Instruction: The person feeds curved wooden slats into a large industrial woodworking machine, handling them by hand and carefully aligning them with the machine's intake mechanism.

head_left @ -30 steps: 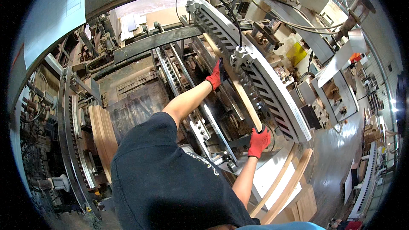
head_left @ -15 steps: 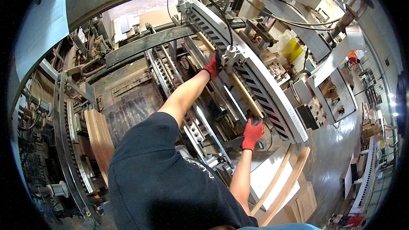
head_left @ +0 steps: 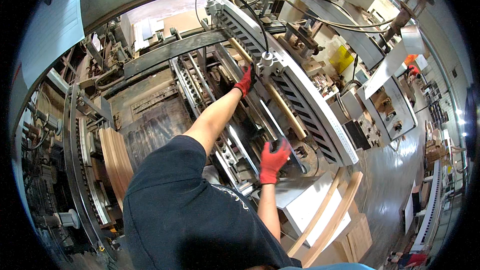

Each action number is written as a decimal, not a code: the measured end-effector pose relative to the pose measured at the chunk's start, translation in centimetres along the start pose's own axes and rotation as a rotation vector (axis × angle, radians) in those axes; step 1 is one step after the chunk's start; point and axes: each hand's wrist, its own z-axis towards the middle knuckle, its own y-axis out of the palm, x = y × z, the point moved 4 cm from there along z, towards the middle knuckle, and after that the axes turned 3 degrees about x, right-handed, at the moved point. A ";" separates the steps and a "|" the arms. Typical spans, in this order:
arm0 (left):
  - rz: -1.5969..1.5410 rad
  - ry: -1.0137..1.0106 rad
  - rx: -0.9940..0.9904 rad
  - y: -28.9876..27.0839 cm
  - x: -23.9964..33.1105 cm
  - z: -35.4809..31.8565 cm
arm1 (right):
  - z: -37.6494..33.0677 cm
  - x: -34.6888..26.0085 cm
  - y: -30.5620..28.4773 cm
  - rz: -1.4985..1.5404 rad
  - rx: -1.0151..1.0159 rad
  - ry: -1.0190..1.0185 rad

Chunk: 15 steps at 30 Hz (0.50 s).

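Observation:
A long, thin wooden strip (head_left: 285, 105) lies along the inner side of a curved, black-and-white striped machine beam (head_left: 315, 105). My left hand (head_left: 244, 82), in a red glove with dark fingertips, reaches to the strip beside the small white cylinder fitting (head_left: 267, 61). Its fingers look stretched out at the strip's edge; whether they touch it is hard to see. My right hand (head_left: 275, 161), gloved the same way, hovers left of the strip's near end, apart from it. Its fingers and thumb are spread, with nothing between them.
Metal rails (head_left: 240, 142) run below my arms. Two curved wooden pieces (head_left: 340, 210) rest on a white panel (head_left: 312, 215) at the lower right. Several stacked wooden strips (head_left: 114, 157) stand at the left. A black hose (head_left: 257, 15) arches over the beam.
My right hand has come away from the strip's near end, moving left with its fingers spreading. My left hand has shifted slightly left. The strip stays along the beam.

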 end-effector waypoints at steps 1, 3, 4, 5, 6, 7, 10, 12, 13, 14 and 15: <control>0.050 -0.055 0.077 5.5 -6.7 -3.4 | -1.2 1.9 0.6 0.009 -0.087 0.006; 0.017 -0.091 0.060 7.0 -6.0 -5.3 | -3.4 -1.6 1.1 0.040 -0.291 -0.136; -0.013 -0.063 0.060 5.6 -3.7 -5.2 | -4.4 -4.2 1.3 -0.037 -0.394 -0.274; -0.038 -0.078 0.040 6.9 -3.3 -6.3 | -4.8 -4.8 1.4 -0.131 -0.421 -0.495; -0.036 -0.114 0.006 8.2 -2.9 -7.3 | -4.9 -4.5 1.4 -0.138 -0.492 -0.469; -0.030 -0.158 -0.028 9.5 -2.8 -8.4 | -4.8 -4.1 1.2 -0.145 -0.564 -0.432; 0.042 -0.156 -0.069 9.5 -1.6 -9.6 | -4.9 -4.0 1.3 -0.116 -0.626 -0.422; 0.071 -0.137 -0.052 9.9 -1.7 -9.4 | -4.9 -4.2 1.2 -0.157 -0.633 -0.433; 0.069 -0.123 -0.022 9.6 -1.6 -9.0 | -5.0 -4.5 0.9 -0.164 -0.575 -0.480; 0.067 -0.111 0.008 9.3 -1.7 -8.6 | -4.9 -4.6 0.8 -0.160 -0.564 -0.485; 0.065 -0.099 0.037 9.1 -1.7 -8.3 | -4.7 -4.7 0.7 -0.157 -0.552 -0.489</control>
